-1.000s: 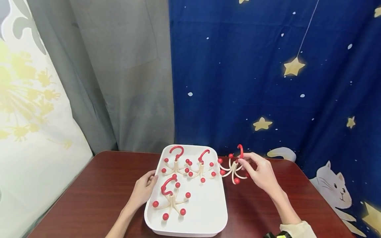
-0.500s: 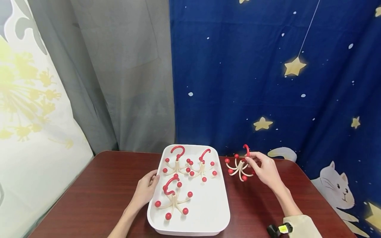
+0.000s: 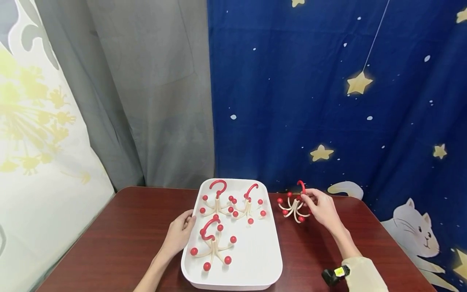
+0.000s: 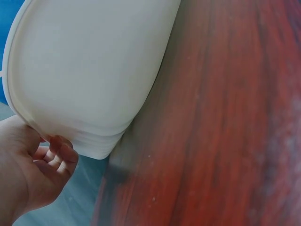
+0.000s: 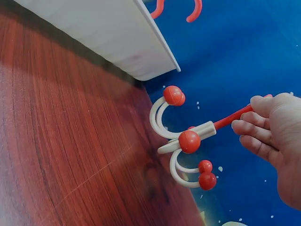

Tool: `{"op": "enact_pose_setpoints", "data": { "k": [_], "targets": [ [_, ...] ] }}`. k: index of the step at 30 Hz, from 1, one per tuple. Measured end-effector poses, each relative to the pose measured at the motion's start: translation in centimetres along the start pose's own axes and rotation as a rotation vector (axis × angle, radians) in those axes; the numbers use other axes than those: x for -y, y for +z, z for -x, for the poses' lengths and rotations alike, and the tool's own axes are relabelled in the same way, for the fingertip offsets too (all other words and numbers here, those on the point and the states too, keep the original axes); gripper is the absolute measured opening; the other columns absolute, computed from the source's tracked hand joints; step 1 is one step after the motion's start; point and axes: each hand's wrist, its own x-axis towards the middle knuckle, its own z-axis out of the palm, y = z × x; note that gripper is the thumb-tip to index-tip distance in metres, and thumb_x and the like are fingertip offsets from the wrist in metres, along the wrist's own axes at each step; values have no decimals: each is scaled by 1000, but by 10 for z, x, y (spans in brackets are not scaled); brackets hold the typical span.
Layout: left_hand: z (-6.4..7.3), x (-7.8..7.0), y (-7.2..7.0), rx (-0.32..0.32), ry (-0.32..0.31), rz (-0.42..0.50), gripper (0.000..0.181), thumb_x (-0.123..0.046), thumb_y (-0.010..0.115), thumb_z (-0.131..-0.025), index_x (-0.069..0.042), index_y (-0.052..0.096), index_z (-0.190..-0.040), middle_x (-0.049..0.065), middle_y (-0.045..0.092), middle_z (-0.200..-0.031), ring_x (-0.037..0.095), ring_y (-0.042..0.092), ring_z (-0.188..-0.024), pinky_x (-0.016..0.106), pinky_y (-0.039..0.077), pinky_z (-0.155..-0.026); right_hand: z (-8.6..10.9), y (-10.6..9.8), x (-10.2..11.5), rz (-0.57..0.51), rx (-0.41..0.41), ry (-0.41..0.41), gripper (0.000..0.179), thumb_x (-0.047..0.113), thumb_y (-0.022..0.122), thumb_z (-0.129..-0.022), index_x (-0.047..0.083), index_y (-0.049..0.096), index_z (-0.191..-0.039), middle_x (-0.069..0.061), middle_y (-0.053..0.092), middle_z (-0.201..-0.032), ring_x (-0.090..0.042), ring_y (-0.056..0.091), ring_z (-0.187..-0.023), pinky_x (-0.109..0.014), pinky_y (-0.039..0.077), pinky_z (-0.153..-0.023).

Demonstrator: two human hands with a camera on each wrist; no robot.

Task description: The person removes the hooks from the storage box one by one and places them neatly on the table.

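Note:
My right hand pinches the red hook of a hanger whose curved cream arms end in red balls. This hanger is upright over the table's far right part, beside the white tray. In the right wrist view, thumb and fingers meet on the red shaft above the cream stem. My left hand grips the tray's left rim, its fingers curled at the edge in the left wrist view. Inside the tray stand three similar hangers: one at back left, one at back right, one nearer me.
The tray stands on a dark red wooden table, whose far edge lies close to a grey curtain and a blue star-patterned curtain. A black device is strapped at my right wrist.
My right hand has carried its hanger rightward, away from the tray's edge, then slightly lower. The tray has shifted a little to the right with my left hand on it.

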Motion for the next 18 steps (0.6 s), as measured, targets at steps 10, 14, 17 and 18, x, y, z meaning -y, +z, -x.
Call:
{"op": "enact_pose_setpoints", "data": {
  "k": [10,14,17,18],
  "targets": [
    [0,2,0,6,-6,6,30,-7,59,-101,7,63,-127,1,55,-80,9,52,-72,25,47,-69,-8,12,-8,-18,38,73,14,3,69,-94,-6,70,-105,-13,72,-85,-34,71,-72,-20,50,-58],
    [1,2,0,8,-8,14,30,-7,59,-101,7,63,-127,0,55,-80,8,51,-70,24,47,-67,-8,15,-11,-1,48,81,16,2,69,-94,-7,70,-107,-13,72,-86,-30,71,-71,-20,51,-62],
    [1,2,0,7,-8,19,30,-7,59,-101,7,63,-127,0,55,-80,7,50,-68,24,46,-66,-8,16,-12,5,49,94,17,3,69,-94,-7,70,-108,-13,72,-88,-28,71,-71,-21,52,-62],
    [0,2,0,5,-7,18,29,-7,59,-101,7,63,-126,0,55,-79,7,50,-68,24,46,-66,-8,16,-12,4,50,98,17,3,69,-94,-6,70,-108,-12,72,-88,-28,71,-72,-21,52,-62]
  ]
}}
